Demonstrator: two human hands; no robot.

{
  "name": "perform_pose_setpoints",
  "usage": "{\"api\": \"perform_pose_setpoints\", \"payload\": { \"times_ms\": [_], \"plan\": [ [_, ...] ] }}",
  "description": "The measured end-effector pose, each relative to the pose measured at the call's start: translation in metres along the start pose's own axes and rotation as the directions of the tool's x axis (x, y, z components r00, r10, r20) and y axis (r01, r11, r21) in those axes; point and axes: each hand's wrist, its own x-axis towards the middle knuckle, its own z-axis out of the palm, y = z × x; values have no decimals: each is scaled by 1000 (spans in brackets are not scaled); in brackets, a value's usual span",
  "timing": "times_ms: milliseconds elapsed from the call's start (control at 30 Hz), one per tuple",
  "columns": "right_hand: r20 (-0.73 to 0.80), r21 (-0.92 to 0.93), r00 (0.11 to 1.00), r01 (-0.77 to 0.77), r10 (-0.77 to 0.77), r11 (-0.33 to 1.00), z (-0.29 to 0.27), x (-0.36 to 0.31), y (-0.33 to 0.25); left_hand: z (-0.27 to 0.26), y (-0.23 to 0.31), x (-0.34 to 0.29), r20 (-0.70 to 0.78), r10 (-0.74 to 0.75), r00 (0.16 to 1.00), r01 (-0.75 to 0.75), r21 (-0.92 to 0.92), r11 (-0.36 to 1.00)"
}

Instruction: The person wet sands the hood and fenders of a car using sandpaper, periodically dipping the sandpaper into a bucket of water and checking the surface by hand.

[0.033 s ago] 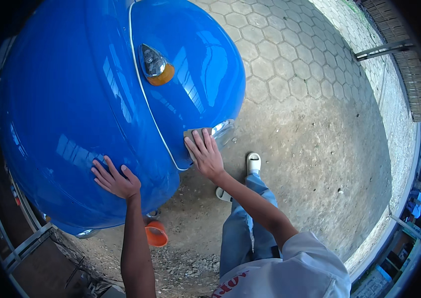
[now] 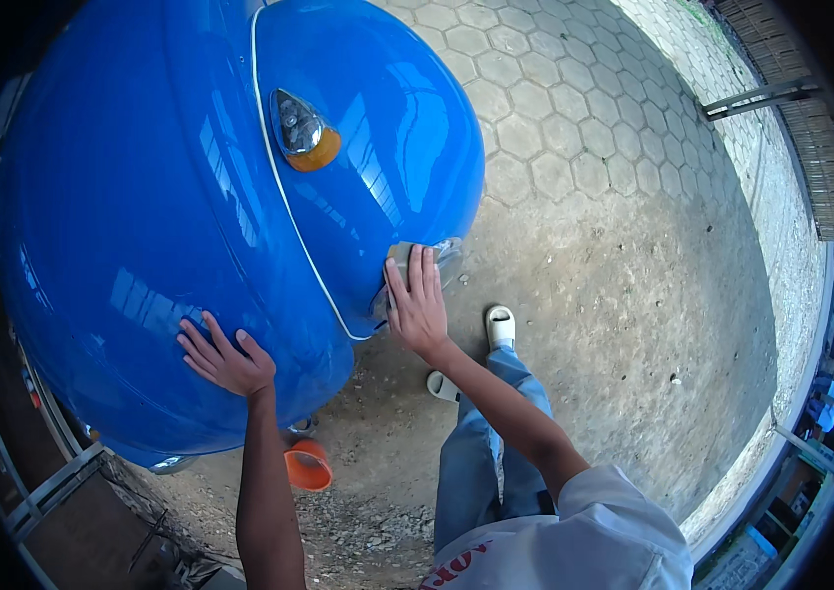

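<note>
The left hand [image 2: 225, 359] lay flat with fingers spread on the blue vehicle body [image 2: 142, 216], while the right hand [image 2: 417, 305], fingers together, pressed what was perhaps a small grey pad [image 2: 400, 258] at the panel edge, so the rubbing step seemed underway, needing steady pressure.

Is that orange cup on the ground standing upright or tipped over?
Tipped over. The orange cup lies on its side on the gravel under the blue car body, its open mouth facing sideways toward the camera.
</note>
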Motion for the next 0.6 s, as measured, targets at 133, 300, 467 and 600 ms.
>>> {"api": "perform_pose_setpoints", "payload": {
  "times_ms": [133,300,467,600],
  "plan": [
    [6,661,722,-522,692,539,5,103,95,4,8,9,-12,2,1000,-2,-7,1000],
    [-93,632,765,-449,637,632,6,102,85,12,13,10,-13,17,1000,-17,0,1000],
    [-27,599,949,-238,316,765,2,46,51,-12,58,20,66,62,996,-43,-255,966],
    [73,715,786,-471,615,517,13,134,148,18,197,45,84,387,918,-289,-526,800]
  ]
}}
